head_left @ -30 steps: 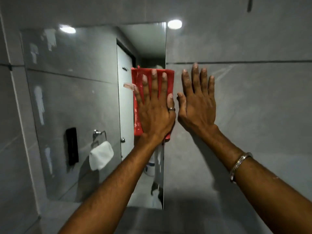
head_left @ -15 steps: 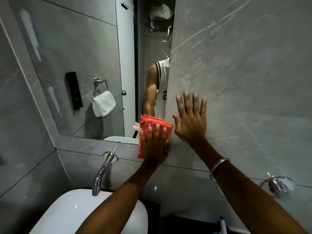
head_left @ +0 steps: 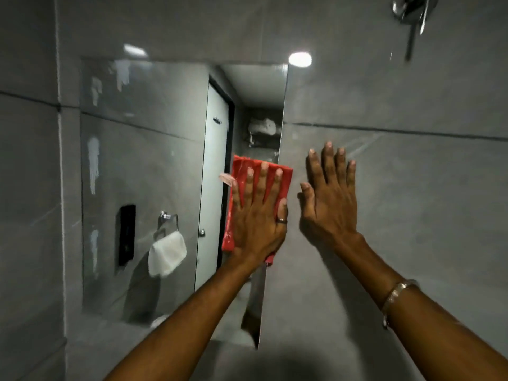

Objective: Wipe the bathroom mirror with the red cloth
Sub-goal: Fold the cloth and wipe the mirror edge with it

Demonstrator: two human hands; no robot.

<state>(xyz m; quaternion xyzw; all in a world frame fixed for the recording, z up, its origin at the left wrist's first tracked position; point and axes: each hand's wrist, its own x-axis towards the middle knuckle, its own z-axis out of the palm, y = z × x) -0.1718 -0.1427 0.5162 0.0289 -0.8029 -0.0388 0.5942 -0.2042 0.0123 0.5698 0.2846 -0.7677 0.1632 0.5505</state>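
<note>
The folded red cloth (head_left: 242, 171) lies flat against the mirror (head_left: 143, 166) near its right edge, about halfway up. My left hand (head_left: 258, 215) presses on the cloth with fingers spread, a ring on the thumb. My right hand (head_left: 330, 199) rests flat and empty on the grey wall tile just right of the mirror's edge. White smears mark the mirror's left side and top.
The mirror reflects a white door, a towel on a ring, a black wall box and a ceiling light. A chrome fitting (head_left: 412, 9) sticks out of the grey tiled wall (head_left: 412, 188) at the upper right. A metal bangle sits on my right wrist.
Half a second ago the cloth and left hand were at the mirror's bottom edge above the tap and basin. Now they are back up at mid-height, and the view has tilted upward.
</note>
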